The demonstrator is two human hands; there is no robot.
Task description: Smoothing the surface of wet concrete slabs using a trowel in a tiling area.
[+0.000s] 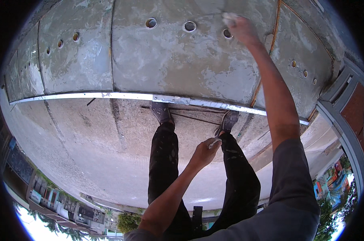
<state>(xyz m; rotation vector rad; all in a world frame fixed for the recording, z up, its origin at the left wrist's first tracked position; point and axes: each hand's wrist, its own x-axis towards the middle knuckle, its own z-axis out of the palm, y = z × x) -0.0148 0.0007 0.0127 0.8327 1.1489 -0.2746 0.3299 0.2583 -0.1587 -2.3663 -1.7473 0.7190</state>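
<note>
Reaching far up the wall [170,60], right hand [240,28] pressed against the grey plaster at the far right, fingers [230,18] curled shut around a small whitish pad [229,17]; cannot tell exactly what the pad is. Touching the wall just right of a round hole [227,33], third in a row with two more holes [190,26] to its left. Holding low and near, left hand [205,152] in front of the legs [162,168], fingers pinched closed on a thin white scrap [214,142] that pokes out toward the right; too small to tell its kind. Well apart, the two hands, one high on the wall, the other near the body. Standing on a rough concrete ledge [89,136], shoes [161,111] close to a pale metal strip [109,95] running left to right along the wall's foot. Dark trousers flecked with pale spots. Patchy grey and white plaster across the wall, more small holes far left and far right. Rooftops [57,203] and trees visible far below at the lower left, a red-framed building edge [356,108] at the right.
</note>
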